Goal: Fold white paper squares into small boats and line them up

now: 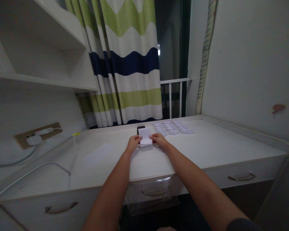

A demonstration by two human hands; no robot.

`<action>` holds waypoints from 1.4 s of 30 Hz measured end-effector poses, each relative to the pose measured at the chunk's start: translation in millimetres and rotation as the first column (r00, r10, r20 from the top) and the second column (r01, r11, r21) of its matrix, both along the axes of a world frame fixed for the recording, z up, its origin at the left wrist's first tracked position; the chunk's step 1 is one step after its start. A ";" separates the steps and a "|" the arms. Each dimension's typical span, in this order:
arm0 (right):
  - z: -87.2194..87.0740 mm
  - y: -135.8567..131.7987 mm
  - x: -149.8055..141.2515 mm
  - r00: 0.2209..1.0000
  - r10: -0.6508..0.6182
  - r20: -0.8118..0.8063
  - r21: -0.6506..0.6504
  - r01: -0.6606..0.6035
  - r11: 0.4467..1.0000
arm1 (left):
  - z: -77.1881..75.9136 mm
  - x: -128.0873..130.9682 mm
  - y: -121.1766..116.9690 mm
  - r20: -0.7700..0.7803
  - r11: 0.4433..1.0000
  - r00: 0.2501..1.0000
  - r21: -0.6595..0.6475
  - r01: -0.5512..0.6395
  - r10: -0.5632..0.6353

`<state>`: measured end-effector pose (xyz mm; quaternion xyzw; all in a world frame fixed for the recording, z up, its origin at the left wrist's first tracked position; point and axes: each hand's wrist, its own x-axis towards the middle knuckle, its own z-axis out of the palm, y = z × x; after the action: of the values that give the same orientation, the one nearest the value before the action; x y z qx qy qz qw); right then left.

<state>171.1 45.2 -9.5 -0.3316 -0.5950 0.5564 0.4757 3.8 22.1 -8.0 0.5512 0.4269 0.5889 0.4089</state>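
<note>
Between my hands a folded sheet of white paper [145, 137] is held up just above the desk. My left hand [134, 142] pinches its left edge, fingers closed. On the opposite edge, my right hand [159, 140] grips the paper between thumb and fingers. Behind the paper a dark, flat object [141, 127] lies on the desk, mostly hidden; it looks like a phone. Several folded white paper pieces [172, 127] lie in rows beyond my right hand. A flat white sheet [100, 152] rests to the left of my left hand.
The white desk [207, 144] has a raised rim at the back and drawers in front. A white cable [50, 163] runs across its left side below a wall socket [38, 134]. A shelf [43, 80] overhangs the left; a striped curtain [135, 64] hangs behind.
</note>
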 end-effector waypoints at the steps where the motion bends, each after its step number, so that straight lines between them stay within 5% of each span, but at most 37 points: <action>1: 0.4 -0.8 -0.2 1.000 0.001 0.005 -0.006 0.000 1.000 | -0.1 -0.5 0.3 -0.009 1.000 1.000 0.006 -0.014 0.014; 11: -1.2 1.2 -0.4 0.998 0.018 0.061 0.033 -0.020 0.999 | 0.3 -1.1 1.0 -0.038 0.992 0.993 0.061 -0.107 0.109; 19: 4.5 -7.3 -1.0 0.995 0.012 0.099 -0.122 0.000 0.993 | 0.8 -5.2 1.4 -0.024 0.978 0.982 0.097 -0.186 0.189; 42: 5.1 -6.7 -0.5 1.000 -0.003 0.031 -0.034 0.004 0.999 | 3.0 -4.1 -0.6 0.059 0.981 0.980 0.044 -0.192 0.189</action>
<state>170.6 38.4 -4.4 -0.3494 -0.5921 0.5606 0.4617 -0.3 21.5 -5.0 0.5016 0.4516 0.6504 0.3484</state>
